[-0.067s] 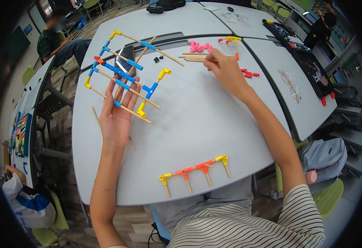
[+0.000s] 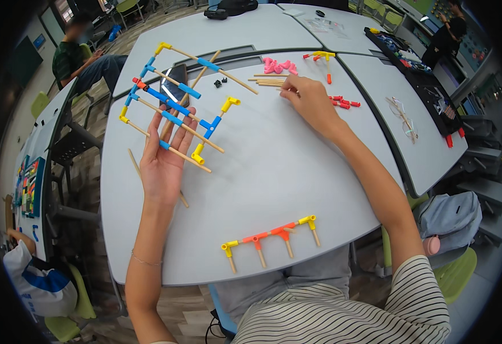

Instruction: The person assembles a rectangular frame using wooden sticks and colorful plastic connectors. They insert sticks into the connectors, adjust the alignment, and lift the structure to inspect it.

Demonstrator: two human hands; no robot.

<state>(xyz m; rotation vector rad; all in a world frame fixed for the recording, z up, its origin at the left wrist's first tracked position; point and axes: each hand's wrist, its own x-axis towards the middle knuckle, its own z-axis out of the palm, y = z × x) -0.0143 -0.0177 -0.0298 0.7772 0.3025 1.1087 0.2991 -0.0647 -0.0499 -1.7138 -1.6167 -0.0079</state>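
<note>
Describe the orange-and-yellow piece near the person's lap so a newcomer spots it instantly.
Find the white table, then its edge nearest the person. There is a comb-shaped piece: two orange connectors between two yellow ones, with four short wooden sticks. Unlike the larger frame in the left hand, it has no blue.

On the table, sticks lie left of connectors, the phone seemingly beneath the frame.

Smooth plastic connectors, wooden sticks
</note>
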